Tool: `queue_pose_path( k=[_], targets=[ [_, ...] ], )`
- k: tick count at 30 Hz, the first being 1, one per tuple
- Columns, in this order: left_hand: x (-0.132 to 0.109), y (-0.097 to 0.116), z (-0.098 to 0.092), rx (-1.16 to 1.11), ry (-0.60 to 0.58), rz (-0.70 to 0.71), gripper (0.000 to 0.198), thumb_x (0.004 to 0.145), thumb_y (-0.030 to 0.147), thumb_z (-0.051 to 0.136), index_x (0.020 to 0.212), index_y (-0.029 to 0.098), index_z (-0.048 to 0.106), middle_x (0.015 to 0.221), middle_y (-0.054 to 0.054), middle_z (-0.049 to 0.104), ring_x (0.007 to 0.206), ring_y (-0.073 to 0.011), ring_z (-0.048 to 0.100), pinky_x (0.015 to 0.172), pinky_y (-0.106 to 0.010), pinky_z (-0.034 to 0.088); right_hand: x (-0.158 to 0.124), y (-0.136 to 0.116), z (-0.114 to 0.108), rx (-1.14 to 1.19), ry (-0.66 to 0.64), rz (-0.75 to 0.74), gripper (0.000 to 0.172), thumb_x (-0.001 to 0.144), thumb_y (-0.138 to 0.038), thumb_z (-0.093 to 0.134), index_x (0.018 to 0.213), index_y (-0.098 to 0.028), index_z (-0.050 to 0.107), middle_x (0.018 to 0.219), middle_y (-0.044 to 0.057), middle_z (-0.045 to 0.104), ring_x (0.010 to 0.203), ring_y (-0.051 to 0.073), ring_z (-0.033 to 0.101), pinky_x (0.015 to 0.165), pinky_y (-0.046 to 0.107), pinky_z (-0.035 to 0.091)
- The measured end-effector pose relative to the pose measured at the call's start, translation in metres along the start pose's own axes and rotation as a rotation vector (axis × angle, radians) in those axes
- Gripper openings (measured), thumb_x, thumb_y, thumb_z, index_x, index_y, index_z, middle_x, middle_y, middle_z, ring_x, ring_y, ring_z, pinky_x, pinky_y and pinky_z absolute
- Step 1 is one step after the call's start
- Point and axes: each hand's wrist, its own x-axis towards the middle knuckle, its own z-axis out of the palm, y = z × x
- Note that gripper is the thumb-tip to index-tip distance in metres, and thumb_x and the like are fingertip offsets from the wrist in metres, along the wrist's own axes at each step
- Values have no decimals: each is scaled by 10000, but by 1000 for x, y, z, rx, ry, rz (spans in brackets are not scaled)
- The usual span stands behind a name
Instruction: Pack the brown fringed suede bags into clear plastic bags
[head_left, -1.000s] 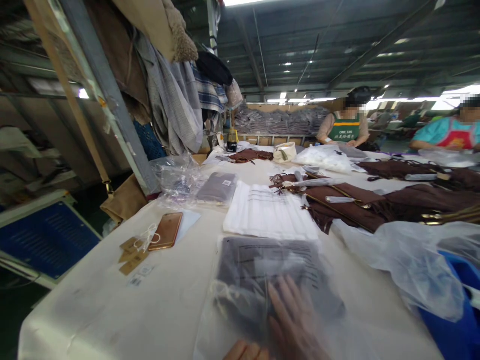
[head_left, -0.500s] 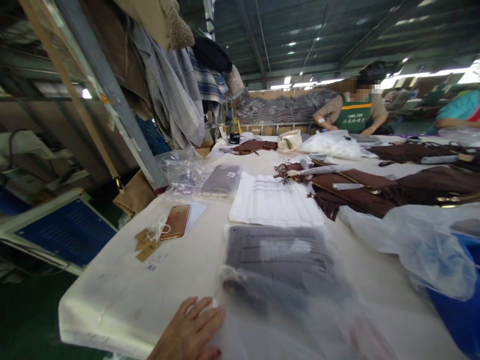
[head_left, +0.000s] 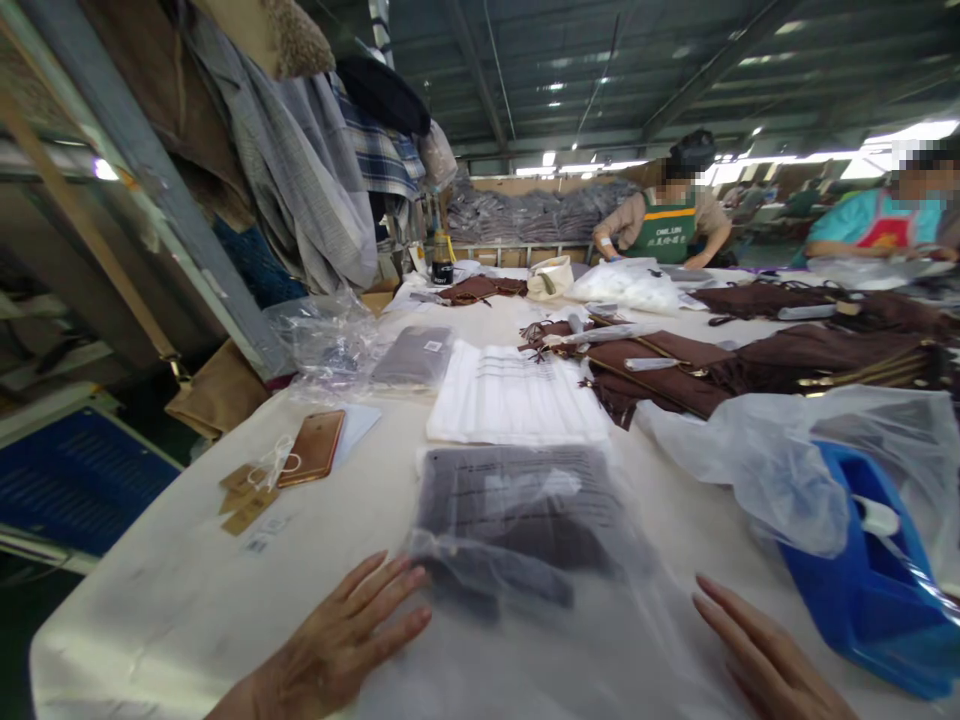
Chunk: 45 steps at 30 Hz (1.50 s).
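Observation:
A dark grey-brown flat item (head_left: 517,500) lies inside a frosted plastic bag (head_left: 570,640) with printed lines, on the white-covered table in front of me. My left hand (head_left: 352,620) rests at the bag's left side, fingers stretched out. At the bag's right side is my right hand (head_left: 757,640), fingers straight, its lower part cut off by the frame edge. Neither hand grips anything. Just beyond the bag lies a stack of white printed plastic bags (head_left: 517,395).
Left are a phone (head_left: 313,448), brown tags (head_left: 247,495) and a grey packed item (head_left: 414,357). Brown bags (head_left: 660,365) with zips lie to the right, near a blue bin (head_left: 855,590) under clear plastic. Two co-workers (head_left: 664,225) stand across the table. Clothes (head_left: 315,150) hang upper left.
My right hand has come into clear view at the bag's right side. The view has turned right, showing more of the blue bin and a second co-worker. My left hand stays open beside the bag.

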Motion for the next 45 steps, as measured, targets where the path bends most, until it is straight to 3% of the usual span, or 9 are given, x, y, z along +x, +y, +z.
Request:
queue_pose_path(
  k=[4, 11, 15, 21, 27, 32, 37, 41, 45],
  targets=[
    [2, -6, 11, -191, -9, 80, 394, 922, 82, 321, 1261, 187, 494, 1226, -48, 596, 1231, -172, 459, 1040, -352, 399, 30, 0, 0, 325, -318, -72, 474, 854, -334, 441, 1324, -400, 433, 1274, 7, 565, 1157, 246, 535, 952, 375, 465],
    [-8, -4, 21, -875, 63, -691, 388, 908, 487, 385, 1022, 259, 678, 968, -73, 703, 927, -209, 653, 807, -321, 555, 54, 2, 10, 798, -494, 509, 276, 717, -437, 574, 935, -353, 721, 917, 16, 723, 856, 237, 673, 760, 278, 528],
    [7, -3, 11, -857, 130, -810, 417, 800, 605, 513, 944, 266, 709, 916, -40, 711, 881, -207, 650, 809, -288, 533, 66, -5, 6, 863, -426, 592, 304, 708, -506, 587, 882, -307, 738, 912, 40, 719, 853, 251, 665, 755, 290, 524],
    [47, -4, 24, -700, 113, -1427, 543, 754, 649, 426, 603, 175, 642, 541, -6, 607, 556, -179, 570, 536, -252, 473, 75, -22, 23, 948, -234, 971, 473, 740, -633, 499, 777, -213, 713, 784, 38, 708, 789, 254, 653, 711, 292, 525],
    [47, -4, 52, -387, 23, -1342, 443, 857, 444, 304, 779, 191, 660, 546, -14, 572, 447, -143, 502, 473, -239, 399, 61, -26, 53, 706, -204, 946, 443, 774, -626, 423, 684, -246, 633, 602, -10, 635, 600, 181, 602, 546, 213, 473],
    [58, -10, 46, -34, -285, -1204, 346, 909, 336, 328, 824, 215, 641, 575, -12, 576, 445, -140, 537, 447, -218, 337, 59, -38, 64, 404, -202, 947, 365, 824, -537, 321, 697, -277, 543, 510, -27, 552, 463, 163, 533, 470, 237, 395],
    [66, -16, 47, 155, -384, -1213, 320, 922, 372, 365, 789, 200, 599, 532, -12, 575, 487, -168, 587, 446, -213, 323, 70, -47, 68, 168, -306, 966, 332, 842, -503, 268, 672, -278, 445, 516, -2, 561, 493, 216, 581, 455, 274, 335],
    [62, -14, 49, 368, -91, -1138, 383, 916, 433, 406, 1020, 94, 549, 683, -90, 647, 614, -228, 625, 548, -284, 424, 75, -51, 66, 131, -324, 970, 327, 851, -498, 262, 673, -270, 416, 518, 14, 581, 513, 235, 609, 471, 276, 329],
    [90, 0, 41, 339, 293, -597, 491, 905, 258, 442, 1338, 54, 336, 1188, -210, 555, 1127, -309, 511, 909, -415, 405, 82, -56, 63, 115, -320, 985, 306, 844, -463, 240, 683, -267, 412, 534, 39, 600, 532, 260, 618, 489, 293, 322]
  ],
)
